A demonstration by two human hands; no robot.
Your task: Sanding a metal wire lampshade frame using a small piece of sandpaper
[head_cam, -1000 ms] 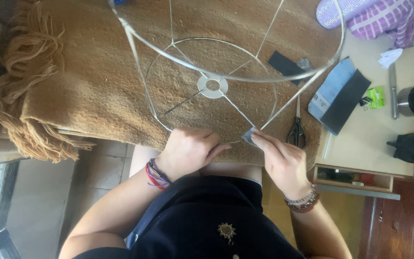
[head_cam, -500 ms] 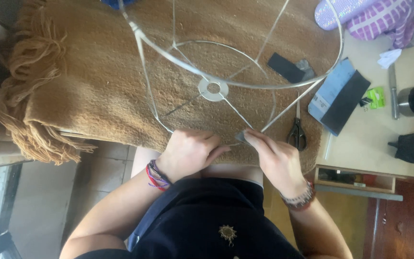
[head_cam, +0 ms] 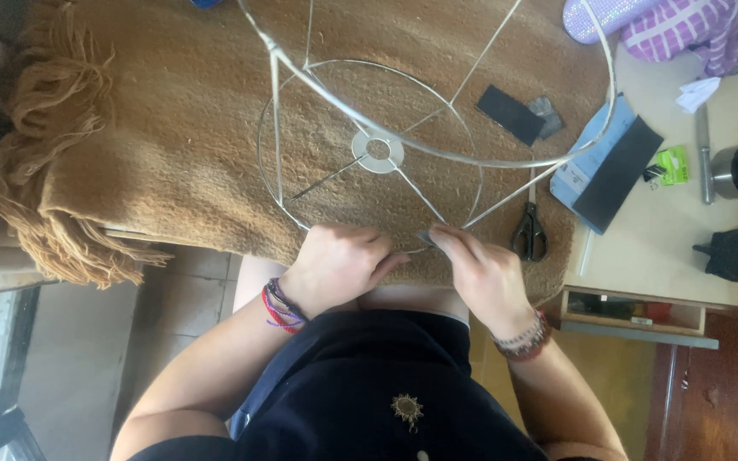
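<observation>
Since the earlier frames the right hand (head_cam: 486, 277) has crept a little to the left along the lower ring of the bare white wire lampshade frame (head_cam: 377, 149), so its fingertips now sit closer to the left hand (head_cam: 339, 265) — the two nearly meet at the near rim. That small shift suggests the work is moving along the wire bit by bit rather than jumping to a new spot.

Left fingers are curled over the ring, clenched on the wire. Right thumb and forefinger pinch a small dark grey scrap (head_cam: 425, 237) against the same wire; what the scrap is cannot be told.

As for the frame, it lies tilted on a coarse brown fringed woven cloth (head_cam: 155, 145) at the table edge — two rings joined by thin struts, with a flat washer at the hub. Black-handled scissors (head_cam: 530, 230) rest just beside it, near a dark rectangular strip (head_cam: 510, 113).
</observation>
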